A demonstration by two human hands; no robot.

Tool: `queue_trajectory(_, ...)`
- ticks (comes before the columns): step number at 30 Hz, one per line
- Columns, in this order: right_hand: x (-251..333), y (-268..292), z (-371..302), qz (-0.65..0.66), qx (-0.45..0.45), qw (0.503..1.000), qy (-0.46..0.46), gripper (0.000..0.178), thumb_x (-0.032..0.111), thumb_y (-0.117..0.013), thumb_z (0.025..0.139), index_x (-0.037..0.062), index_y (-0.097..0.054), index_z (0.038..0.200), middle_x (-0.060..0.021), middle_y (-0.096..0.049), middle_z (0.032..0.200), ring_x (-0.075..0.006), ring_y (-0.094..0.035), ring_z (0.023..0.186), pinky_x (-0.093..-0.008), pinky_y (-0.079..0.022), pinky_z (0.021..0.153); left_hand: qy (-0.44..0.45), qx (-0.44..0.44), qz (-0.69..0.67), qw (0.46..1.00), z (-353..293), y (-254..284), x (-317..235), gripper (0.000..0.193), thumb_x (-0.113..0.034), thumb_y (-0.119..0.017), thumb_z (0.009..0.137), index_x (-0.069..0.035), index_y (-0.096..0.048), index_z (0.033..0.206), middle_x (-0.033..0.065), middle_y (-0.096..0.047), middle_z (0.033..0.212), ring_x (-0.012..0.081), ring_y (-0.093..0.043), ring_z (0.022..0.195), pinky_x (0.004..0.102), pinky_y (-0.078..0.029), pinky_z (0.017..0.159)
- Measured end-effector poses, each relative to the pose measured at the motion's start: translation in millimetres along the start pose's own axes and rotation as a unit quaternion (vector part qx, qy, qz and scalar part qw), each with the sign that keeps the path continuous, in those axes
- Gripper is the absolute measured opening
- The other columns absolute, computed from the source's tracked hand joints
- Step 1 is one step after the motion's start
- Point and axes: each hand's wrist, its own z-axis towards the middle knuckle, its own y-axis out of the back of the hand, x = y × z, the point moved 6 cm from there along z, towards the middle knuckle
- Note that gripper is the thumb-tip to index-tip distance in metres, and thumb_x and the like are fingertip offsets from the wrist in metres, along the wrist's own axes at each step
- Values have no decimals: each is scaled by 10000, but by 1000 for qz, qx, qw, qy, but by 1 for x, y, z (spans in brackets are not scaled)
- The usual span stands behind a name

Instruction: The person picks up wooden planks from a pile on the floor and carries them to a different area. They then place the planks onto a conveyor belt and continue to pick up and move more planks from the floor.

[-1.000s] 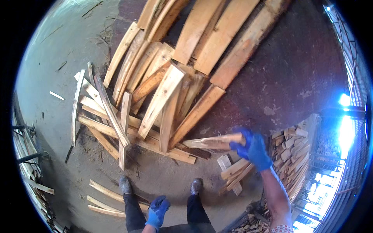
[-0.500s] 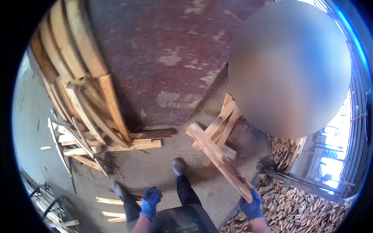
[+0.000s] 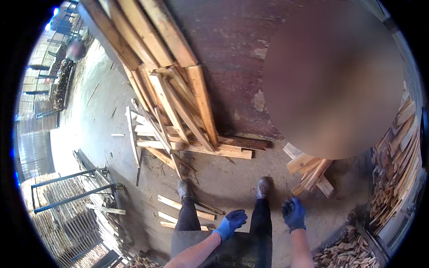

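Note:
My left hand [image 3: 231,222], in a blue glove, hovers in front of my lap with its fingers loosely bent and nothing in it. To its right, my right hand [image 3: 294,215] is raised, also gloved, its fingers apart and holding no wood. Just beyond the right hand lies a small crossed heap of short boards [image 3: 313,172] on the floor. Ahead and to the left, long planks [image 3: 167,96] lean in a stack. Thinner strips and boards [image 3: 196,148] are jumbled at its foot.
A few loose strips [image 3: 181,206] lie by my left foot. Chopped wood pieces [image 3: 346,252] are piled at lower right, with stacked wood [image 3: 395,165] behind. A blue metal frame [image 3: 71,194] stands at the left among slats. A large blurred disc hides the upper right.
My right hand has let go of the wooden board it held and is now empty. The view has swung left, so the planks and heap appear further right.

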Motion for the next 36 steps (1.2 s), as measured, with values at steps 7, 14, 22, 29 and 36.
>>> queue_trajectory(7,-66,-187,8,-337,114,934,44,372,191,-637,867,124,-542,1220,-58,-625,1055,-155,-606,859,-322,-518,736,-106,-33,-53,992,23,132,-57,449,-268,-637,878,-26,-529,1241,82,-633,1083,167,-612,928,314,-483,816)
queue_trajectory(14,-101,-371,100,-390,222,825,342,507,139,-684,828,60,-497,1292,-56,-603,1079,-147,-546,999,-282,-452,847,-325,-181,119,921,69,278,-228,456,-190,-689,840,19,-536,1215,110,-613,1093,170,-572,975,297,-470,864)
queue_trajectory(22,-128,-461,135,-434,206,847,227,496,222,-770,767,25,-568,1176,-64,-590,1131,-150,-538,1027,-290,-431,903,-433,-194,200,858,142,290,-381,773,-190,-785,749,23,-365,1362,134,-520,1288,197,-560,1073,283,-470,902)
queue_trajectory(29,-136,-456,149,-433,291,822,229,549,356,-538,931,-6,-418,1325,-70,-511,1239,-163,-479,1121,-322,-388,978,-479,-58,176,858,154,213,-363,455,-138,-813,654,-19,-622,1049,78,-687,894,162,-638,803,319,-519,762)
queue_trajectory(36,-157,-386,63,-588,206,744,240,488,287,-492,965,-2,-404,1348,-115,-424,1360,-206,-429,1225,-334,-332,1049,-424,-89,136,891,105,226,-288,723,-286,-822,606,-54,-530,1225,142,-629,1096,209,-609,976,351,-491,862)
